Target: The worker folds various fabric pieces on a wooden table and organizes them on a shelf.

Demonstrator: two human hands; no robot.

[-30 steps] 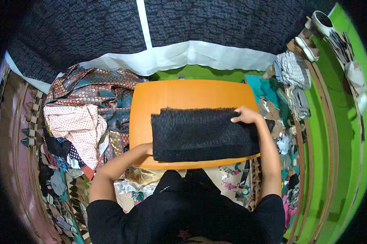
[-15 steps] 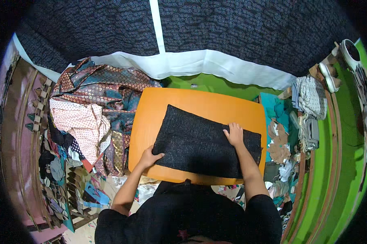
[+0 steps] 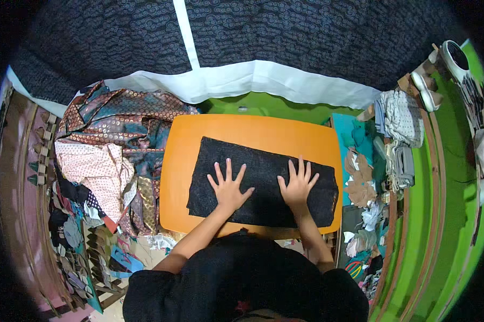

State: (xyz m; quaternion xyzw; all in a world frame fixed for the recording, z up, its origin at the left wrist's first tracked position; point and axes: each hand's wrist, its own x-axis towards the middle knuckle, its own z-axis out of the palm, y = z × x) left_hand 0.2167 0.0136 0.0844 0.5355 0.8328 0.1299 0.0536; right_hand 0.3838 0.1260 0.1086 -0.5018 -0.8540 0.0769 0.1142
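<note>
A folded black cloth (image 3: 258, 185) lies flat and slightly slanted on an orange table (image 3: 253, 126). My left hand (image 3: 230, 189) rests on its left half with the palm down and the fingers spread. Toward the right half, my right hand (image 3: 297, 185) also lies flat on the fabric, fingers fanned out. Neither hand grips anything. The cloth's near edge runs close to the table's front edge, beneath both wrists.
At the left is a heap of patterned brown and teal fabric (image 3: 129, 115), with a pale dotted cloth (image 3: 94, 166) on it. Brown fabric flower shapes (image 3: 360, 180) and folded grey cloths (image 3: 403, 163) are at the right. A dark patterned curtain (image 3: 295, 37) hangs at the back.
My left hand has left the cloth's left edge and moved inward onto its surface. My right hand has shifted slightly left and spread its fingers. The cloth's near-left edge sits straighter.
</note>
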